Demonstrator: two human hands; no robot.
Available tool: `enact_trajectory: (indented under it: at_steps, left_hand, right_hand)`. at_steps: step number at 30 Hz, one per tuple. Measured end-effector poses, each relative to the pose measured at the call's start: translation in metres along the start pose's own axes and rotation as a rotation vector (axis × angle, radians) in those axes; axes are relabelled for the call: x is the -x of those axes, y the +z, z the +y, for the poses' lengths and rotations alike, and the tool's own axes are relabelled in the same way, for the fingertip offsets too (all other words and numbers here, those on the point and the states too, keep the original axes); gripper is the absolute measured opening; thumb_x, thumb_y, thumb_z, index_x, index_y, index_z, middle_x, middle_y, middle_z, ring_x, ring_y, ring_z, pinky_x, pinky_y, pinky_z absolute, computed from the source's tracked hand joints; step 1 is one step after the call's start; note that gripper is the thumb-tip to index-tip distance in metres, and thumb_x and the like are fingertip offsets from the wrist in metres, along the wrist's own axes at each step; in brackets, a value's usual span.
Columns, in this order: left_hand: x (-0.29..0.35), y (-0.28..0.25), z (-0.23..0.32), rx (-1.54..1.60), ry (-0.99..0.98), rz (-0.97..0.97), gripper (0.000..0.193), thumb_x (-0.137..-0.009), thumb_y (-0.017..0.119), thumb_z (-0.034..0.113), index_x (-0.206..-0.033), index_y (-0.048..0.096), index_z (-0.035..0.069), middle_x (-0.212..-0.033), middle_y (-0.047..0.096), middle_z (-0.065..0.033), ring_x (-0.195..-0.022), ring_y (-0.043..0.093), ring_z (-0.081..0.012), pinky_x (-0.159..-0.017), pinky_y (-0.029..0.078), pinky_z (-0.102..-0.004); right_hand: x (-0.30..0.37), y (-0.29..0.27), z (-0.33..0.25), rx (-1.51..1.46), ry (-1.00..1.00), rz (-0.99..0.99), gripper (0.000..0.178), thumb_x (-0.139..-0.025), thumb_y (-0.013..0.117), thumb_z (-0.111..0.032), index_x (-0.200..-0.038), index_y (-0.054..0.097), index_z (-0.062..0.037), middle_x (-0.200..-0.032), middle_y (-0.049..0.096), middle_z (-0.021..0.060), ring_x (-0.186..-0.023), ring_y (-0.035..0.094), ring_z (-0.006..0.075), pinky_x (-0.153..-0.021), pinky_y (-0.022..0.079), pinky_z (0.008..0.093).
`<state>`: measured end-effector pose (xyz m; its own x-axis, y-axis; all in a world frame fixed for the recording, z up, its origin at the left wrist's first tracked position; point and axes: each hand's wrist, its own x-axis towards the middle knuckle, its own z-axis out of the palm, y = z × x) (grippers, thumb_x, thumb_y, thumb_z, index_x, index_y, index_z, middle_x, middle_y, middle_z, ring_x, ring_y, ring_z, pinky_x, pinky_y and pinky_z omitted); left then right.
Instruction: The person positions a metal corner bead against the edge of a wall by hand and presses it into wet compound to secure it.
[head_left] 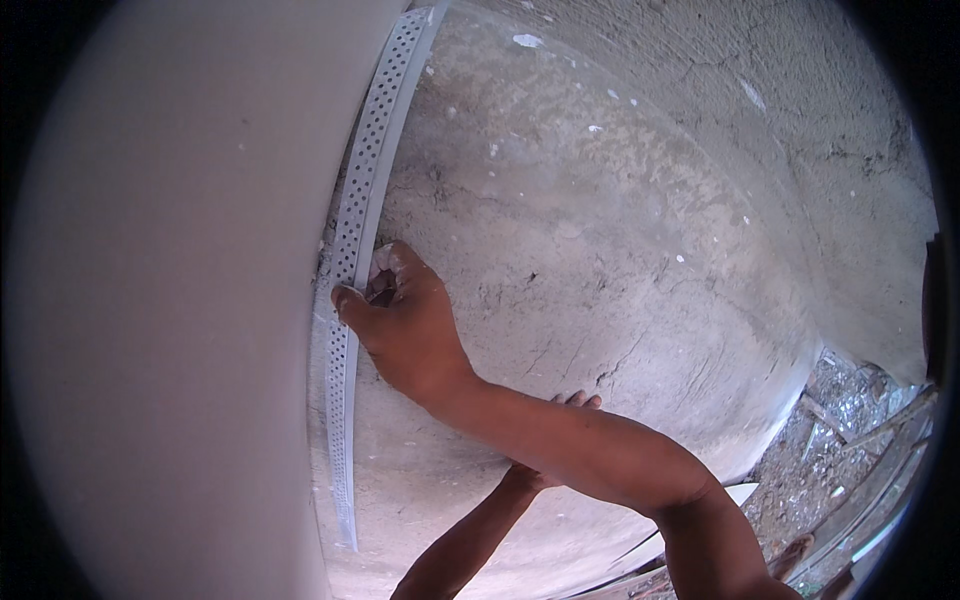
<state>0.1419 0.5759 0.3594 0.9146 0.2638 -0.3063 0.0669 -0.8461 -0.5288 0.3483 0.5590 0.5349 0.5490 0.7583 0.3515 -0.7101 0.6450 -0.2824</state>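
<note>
A long white perforated corner bead [376, 130] runs up the edge where the grey plastered wall [600, 240] meets a smooth pale surface. My right hand [415, 335] is closed on the bead around its middle, thumb on the dotted flange and curled fingers at the other side. Whitish dust marks those fingers. Lower down, my left hand [578, 401] rests against the wall with its fingertips stretched out. My right forearm crosses in front of it and hides most of the palm.
The smooth pale surface [170, 300] fills the left side. Rough rubble and debris [850, 400] cover the ground at lower right, with sticks or strips lying there. A white pointed piece [742, 493] shows beside my right arm. Cracks and white specks mark the wall.
</note>
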Motion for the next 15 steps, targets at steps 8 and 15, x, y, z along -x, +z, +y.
enact_trajectory:
  at_steps: [8, 15]
  left_hand:
    - [-0.003, -0.014, 0.001, -0.092, 0.048, -0.026, 0.055, -0.104, 0.041, 0.041, -0.150, 0.044, 0.010, -0.162, 0.038, -0.0083, -0.150, 0.036, -0.0282, -0.122, 0.030, -0.0502]
    - [-0.002, -0.011, 0.003, -0.105, 0.045, -0.048, 0.056, -0.103, 0.041, 0.042, -0.150, 0.044, 0.011, -0.163, 0.036, -0.0075, -0.151, 0.033, -0.0282, -0.123, 0.029, -0.0503]
  right_hand:
    - [0.004, 0.018, -0.023, -0.035, 0.049, 0.028, 0.037, -0.097, 0.063, -0.009, -0.126, 0.048, 0.0093, -0.088, 0.065, 0.0166, -0.066, 0.068, 0.0180, -0.048, 0.055, 0.0288]
    - [0.016, 0.006, -0.031, 0.043, 0.044, -0.011, 0.046, -0.098, 0.063, -0.011, -0.135, 0.046, 0.0113, -0.088, 0.066, 0.0178, -0.068, 0.068, 0.0174, -0.049, 0.057, 0.0283]
